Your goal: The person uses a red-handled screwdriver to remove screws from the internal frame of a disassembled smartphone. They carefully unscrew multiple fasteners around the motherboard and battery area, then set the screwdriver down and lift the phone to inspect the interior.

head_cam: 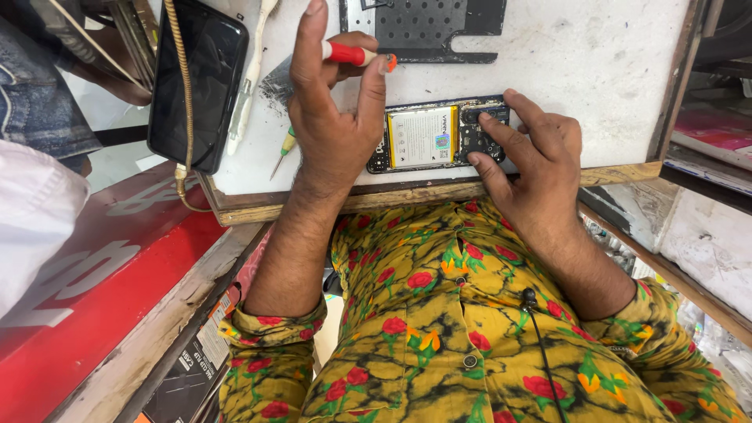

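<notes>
Starting nearest the camera, a yellow shirt [423,345] printed with red flowers fills the lower view, with a small black clip microphone [529,298] and its cord on the chest. Both forearms reach up from the shirt over the wooden front edge of a white worktable [595,63].

The right hand [536,160] lies just past that edge, its fingers spread and flat, closed around nothing. Two fingertips press on the dark upper end of an opened phone [439,137], beside its camera area. The phone lies flat on the table near the front edge, back cover off, its pale battery with yellow borders showing. It sits between the two hands, and the left wrist covers its other end.

The left hand [333,110] is raised a little farther in. It pinches a red-handled screwdriver [352,54] between the thumb and curled fingers, while the index finger points straight out. The tool lies crosswise, its orange-tipped end toward the right.

Left of that hand, a green-handled screwdriver [285,147] lies on the table. Beside it are a long white tool [249,78] and a black phone [196,82] crossed by a braided cable [184,94]. At the far edge lies a black perforated metal plate [431,27].
</notes>
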